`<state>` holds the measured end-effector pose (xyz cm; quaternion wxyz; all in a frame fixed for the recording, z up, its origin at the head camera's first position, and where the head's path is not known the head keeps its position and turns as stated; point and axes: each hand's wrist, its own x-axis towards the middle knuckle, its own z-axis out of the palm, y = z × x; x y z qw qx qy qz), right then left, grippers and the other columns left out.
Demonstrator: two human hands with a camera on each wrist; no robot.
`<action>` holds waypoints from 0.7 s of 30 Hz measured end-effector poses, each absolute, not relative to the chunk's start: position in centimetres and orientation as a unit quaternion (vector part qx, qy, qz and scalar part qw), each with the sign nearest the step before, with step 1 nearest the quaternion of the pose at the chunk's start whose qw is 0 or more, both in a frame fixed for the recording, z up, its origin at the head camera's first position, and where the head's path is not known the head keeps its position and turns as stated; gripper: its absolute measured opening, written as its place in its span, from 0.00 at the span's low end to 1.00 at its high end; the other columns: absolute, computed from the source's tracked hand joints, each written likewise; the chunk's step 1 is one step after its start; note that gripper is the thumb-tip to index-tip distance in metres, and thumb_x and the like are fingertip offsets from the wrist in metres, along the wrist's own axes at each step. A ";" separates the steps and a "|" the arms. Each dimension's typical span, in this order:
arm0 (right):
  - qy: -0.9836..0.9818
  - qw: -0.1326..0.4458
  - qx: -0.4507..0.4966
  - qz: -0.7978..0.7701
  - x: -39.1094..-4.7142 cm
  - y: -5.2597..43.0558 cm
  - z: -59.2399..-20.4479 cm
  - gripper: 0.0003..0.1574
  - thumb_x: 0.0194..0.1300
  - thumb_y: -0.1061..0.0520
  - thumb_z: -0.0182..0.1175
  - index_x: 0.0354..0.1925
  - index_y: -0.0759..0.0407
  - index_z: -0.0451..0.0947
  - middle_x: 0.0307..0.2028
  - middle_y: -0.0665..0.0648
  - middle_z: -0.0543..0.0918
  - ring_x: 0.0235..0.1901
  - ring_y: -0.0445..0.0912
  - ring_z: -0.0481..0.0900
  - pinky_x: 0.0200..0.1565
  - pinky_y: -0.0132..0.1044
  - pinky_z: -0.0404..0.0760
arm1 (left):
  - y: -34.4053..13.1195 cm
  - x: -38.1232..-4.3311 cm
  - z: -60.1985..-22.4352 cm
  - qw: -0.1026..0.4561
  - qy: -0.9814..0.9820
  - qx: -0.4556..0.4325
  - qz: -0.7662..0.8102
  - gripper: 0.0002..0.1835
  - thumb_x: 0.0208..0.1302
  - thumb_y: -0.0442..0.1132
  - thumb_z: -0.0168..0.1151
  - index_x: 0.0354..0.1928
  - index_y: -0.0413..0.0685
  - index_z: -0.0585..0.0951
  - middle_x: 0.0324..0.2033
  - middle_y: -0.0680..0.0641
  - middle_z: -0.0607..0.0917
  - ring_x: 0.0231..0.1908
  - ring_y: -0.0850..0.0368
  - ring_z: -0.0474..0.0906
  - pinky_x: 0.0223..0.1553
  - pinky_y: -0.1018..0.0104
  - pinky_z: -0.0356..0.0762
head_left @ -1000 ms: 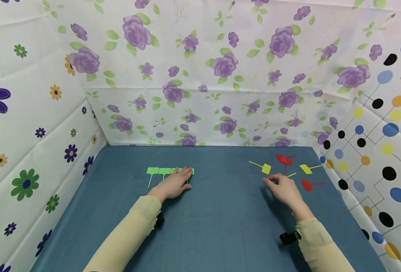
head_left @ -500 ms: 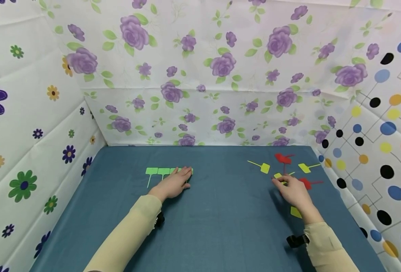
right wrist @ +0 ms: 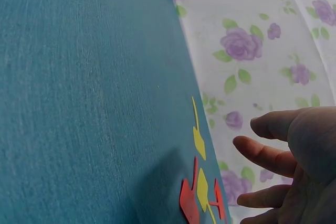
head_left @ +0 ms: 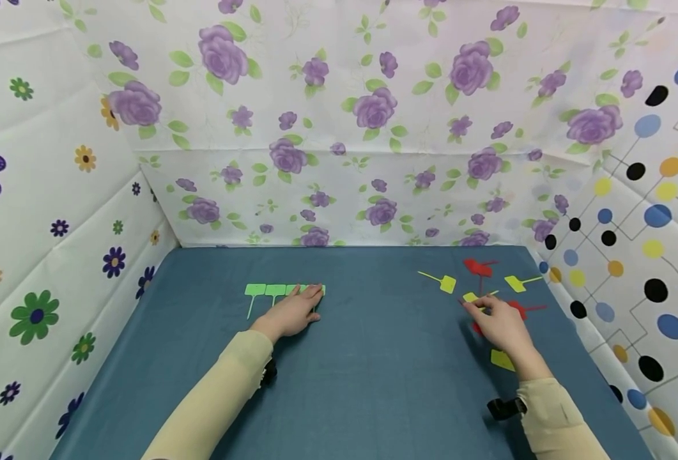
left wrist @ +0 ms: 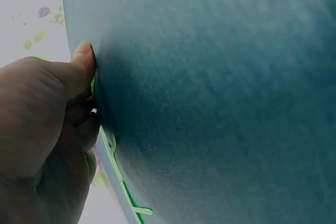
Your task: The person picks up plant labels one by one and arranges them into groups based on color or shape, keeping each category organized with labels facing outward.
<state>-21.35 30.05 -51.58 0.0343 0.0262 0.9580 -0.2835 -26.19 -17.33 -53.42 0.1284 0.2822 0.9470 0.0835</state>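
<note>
My left hand (head_left: 292,311) lies palm down with outstretched fingers across a row of green T-shaped plant labels (head_left: 255,289), covering part of the row. In the left wrist view its thumb and fingers are right at the blue cloth, with green labels (left wrist: 111,153) beside them. My right hand (head_left: 502,322) hovers over scattered labels. In the right wrist view its fingers are apart, with nothing between them. By its fingertips in the head view is a yellow label (head_left: 469,298). A red label (head_left: 477,329) shows partly under the hand, and another yellow label (head_left: 501,360) lies beside the wrist.
Further yellow (head_left: 447,284) and red labels (head_left: 479,268) lie at the back right, with one yellow label (head_left: 514,284) near the right edge. Blue cloth (head_left: 362,370) covers the table. Flowered sheets (head_left: 339,128) stand behind and at the left, a dotted one (head_left: 632,255) at the right.
My right hand has shifted right and slightly nearer. A yellow label by its fingertips and one by the wrist came into view, then a red label under it. The left hand stays put.
</note>
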 end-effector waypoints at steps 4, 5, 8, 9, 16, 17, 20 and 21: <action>0.957 0.022 0.029 -0.289 -21.2 30.4 -51.7 0.39 0.80 0.32 0.56 0.64 0.64 0.83 0.68 0.74 0.77 0.54 0.66 0.82 0.49 0.61 0.85 | -17.4 -26.3 -53.5 0.132 0.945 0.283 0.092 0.38 0.84 0.48 0.56 0.84 0.38 0.58 0.84 0.38 0.54 0.83 0.43 0.51 0.83 0.43 0.41; 0.956 0.019 0.029 -0.290 -21.2 30.4 -51.7 0.39 0.80 0.32 0.57 0.63 0.64 0.84 0.66 0.72 0.79 0.52 0.65 0.83 0.47 0.60 0.85 | -17.4 -26.3 -53.5 0.133 0.945 0.284 0.096 0.38 0.84 0.48 0.56 0.84 0.37 0.57 0.84 0.38 0.54 0.83 0.43 0.51 0.83 0.43 0.41; 0.957 0.013 0.030 -0.288 -21.0 30.9 -51.7 0.39 0.80 0.32 0.57 0.62 0.63 0.85 0.60 0.70 0.83 0.49 0.62 0.84 0.45 0.58 0.85 | -17.5 -26.3 -53.4 0.136 0.943 0.284 0.110 0.38 0.84 0.47 0.57 0.84 0.37 0.57 0.84 0.37 0.54 0.83 0.42 0.50 0.83 0.42 0.42; 0.957 0.013 0.030 -0.288 -20.9 31.0 -51.7 0.38 0.80 0.32 0.57 0.62 0.64 0.84 0.59 0.70 0.84 0.48 0.62 0.84 0.44 0.57 0.85 | -17.5 -26.3 -53.5 0.137 0.942 0.284 0.112 0.38 0.84 0.47 0.57 0.84 0.37 0.57 0.84 0.37 0.53 0.83 0.42 0.50 0.83 0.42 0.42; 0.958 0.018 0.043 -0.284 -20.3 32.8 -51.7 0.42 0.81 0.30 0.52 0.63 0.65 0.82 0.58 0.71 0.84 0.47 0.62 0.83 0.42 0.56 0.83 | -17.5 -26.0 -53.6 0.141 0.942 0.288 0.100 0.38 0.86 0.47 0.53 0.85 0.38 0.53 0.85 0.38 0.49 0.84 0.43 0.45 0.83 0.41 0.42; 0.957 0.020 0.046 -0.286 -20.2 33.1 -51.7 0.42 0.82 0.30 0.52 0.64 0.65 0.82 0.57 0.71 0.84 0.46 0.62 0.83 0.41 0.56 0.83 | -17.5 -25.9 -53.6 0.140 0.941 0.290 0.100 0.38 0.86 0.47 0.52 0.85 0.37 0.52 0.85 0.38 0.49 0.84 0.42 0.45 0.83 0.41 0.43; 0.957 0.017 0.050 -0.284 -19.9 33.9 -51.9 0.39 0.83 0.34 0.52 0.65 0.66 0.80 0.55 0.71 0.85 0.48 0.64 0.82 0.43 0.57 0.83 | -17.5 -25.7 -53.5 0.142 0.941 0.292 0.100 0.37 0.87 0.46 0.51 0.85 0.37 0.52 0.85 0.37 0.48 0.84 0.41 0.44 0.83 0.40 0.42; 0.958 0.015 0.049 -0.283 -19.8 34.2 -51.9 0.37 0.84 0.36 0.53 0.64 0.66 0.81 0.56 0.71 0.85 0.50 0.65 0.82 0.44 0.58 0.82 | -17.5 -25.8 -53.7 0.139 0.940 0.294 0.105 0.37 0.87 0.46 0.51 0.85 0.36 0.52 0.85 0.37 0.49 0.84 0.41 0.44 0.82 0.40 0.43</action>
